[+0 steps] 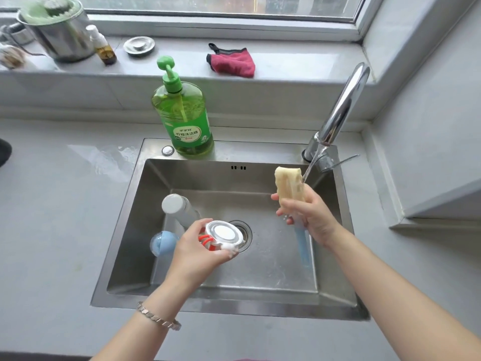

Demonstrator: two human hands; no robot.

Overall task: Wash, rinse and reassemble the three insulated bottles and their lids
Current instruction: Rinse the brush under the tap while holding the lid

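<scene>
- Held in the left hand, fingers and thumb curled round its rim: clear lid with white centre and orange strap, foam on the fingertips. Kept low over the drain, presumably so that suds drip into the sink.
- Clamped in the right hand, fist closed about the neck: sponge brush, yellow head up, blue handle pointing down. Raised into the water stream from the faucet, probably to wet or rinse the head before more scrubbing.
- Lying in the basin, left of the drain and just behind the left hand: white bottle, tilted, pale end uppermost. Beside it, a blue round piece, bottle or lid, impossible to tell which. Third bottle not in view.
- Judged stage: washing under way, lid soaped but not yet rinsed, reassembly not begun.
- Standing on the back rim of the sink: green dish soap bottle with pump, within reach yet well apart from both hands.
- On the windowsill: red cloth, metal strainer plug, small amber bottle, steel pot with green lid.
- In the way: little. Faucet lever near the right hand; bottles crowding the left side of the basin.
</scene>
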